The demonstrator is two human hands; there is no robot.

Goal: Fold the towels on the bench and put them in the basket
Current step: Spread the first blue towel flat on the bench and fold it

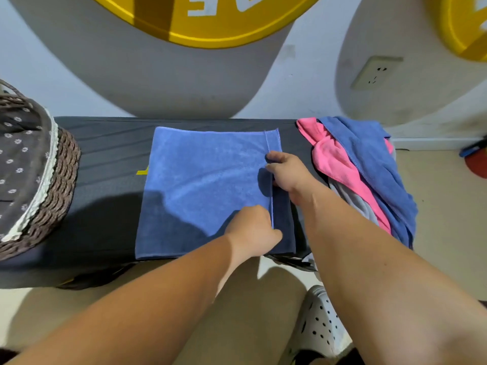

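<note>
A blue towel [200, 191] lies folded flat on the dark bench [105, 159], its top layer's hemmed edge running along the right side. My right hand [287, 172] pinches that edge near its middle. My left hand [253, 230] grips the same edge nearer the bench's front. A woven basket [60, 180] with a dotted dark liner stands at the bench's left end. A heap of unfolded towels, pink [334, 164], blue [374, 164] and grey [353, 198], lies at the right end and hangs over the side.
A wall with a socket [376, 72] and yellow round signs rises right behind the bench. A white perforated shoe [321, 320] is on the tan floor below. Red and blue objects [474, 159] lie on the floor at far right.
</note>
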